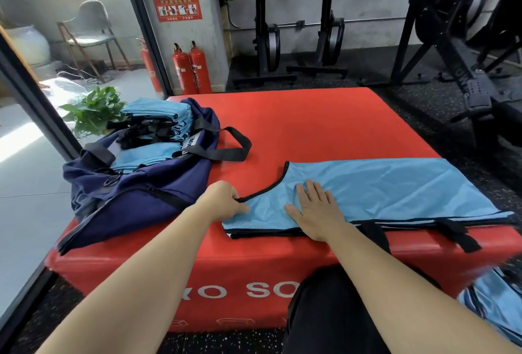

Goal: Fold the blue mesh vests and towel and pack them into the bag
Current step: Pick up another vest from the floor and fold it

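Left hand (pixel 223 201): fingers curled, pinching the black trim at the near-left corner of the blue mesh vest (pixel 395 189). Right hand (pixel 313 209): flat, palm down, fingers spread, pressing on the same vest just beside the left hand. It grips nothing.

I see the vest lying flat along the near edge of the red foam box (pixel 324 127), its long side running left to right and doubled over, with layered edges showing at the front. The curved black-edged cutout sits at its left end, above my left hand. Black straps (pixel 463 237) from the vest hang over the box's front edge on the right.

The navy bag (pixel 147 184) is on the left part of the box, near the left hand but not touching the vest. It is unzipped and wide open, with one black handle (pixel 234 144) flopped out onto the red surface. Folded blue pieces (pixel 158 116) are stacked inside it, with black straps tangled between the stacks. I can't tell vests from towel in there.

More blue cloth (pixel 491 305) lies low at right, off the box, blurred.

Beyond the bag there's a potted plant (pixel 93 110). Two fire extinguishers (pixel 192 68) stand at the pillar, and upright rowing machines (pixel 265 28) stand against the back wall.
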